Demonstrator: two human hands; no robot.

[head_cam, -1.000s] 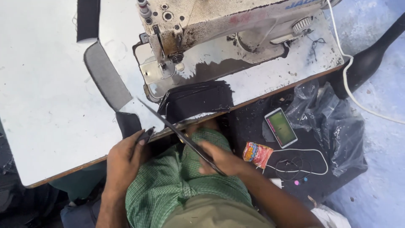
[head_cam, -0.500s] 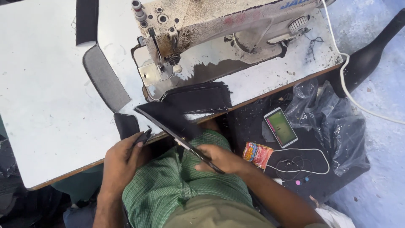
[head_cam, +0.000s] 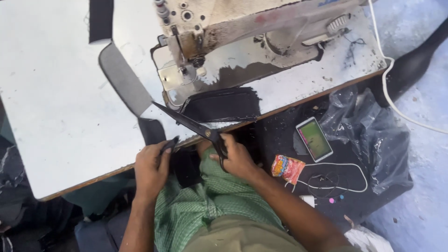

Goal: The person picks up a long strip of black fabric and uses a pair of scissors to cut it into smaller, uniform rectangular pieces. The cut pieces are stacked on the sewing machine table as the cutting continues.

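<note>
My right hand (head_cam: 235, 156) grips the handles of black scissors (head_cam: 186, 122), whose blades point up-left over the white table's front edge (head_cam: 70, 140). My left hand (head_cam: 151, 168) pinches a piece of black fabric (head_cam: 154, 133) that hangs over that edge. Just past the scissor tips, a stack of black fabric pieces (head_cam: 221, 105) lies under the sewing machine (head_cam: 242, 28). A grey strip (head_cam: 122, 84) runs diagonally across the tabletop to the left of the blades.
On a dark cloth at the right lie a phone (head_cam: 315, 139), a small colourful packet (head_cam: 287, 168), a white cable (head_cam: 340, 179) and a crumpled plastic bag (head_cam: 373, 130). My green checked garment (head_cam: 205, 205) covers my lap. Another black strip (head_cam: 101, 19) lies at the table's far side.
The scissors have swung up onto the table edge, blades toward the stacked fabric. My right hand rose with them. My left hand has stayed on the black fabric.
</note>
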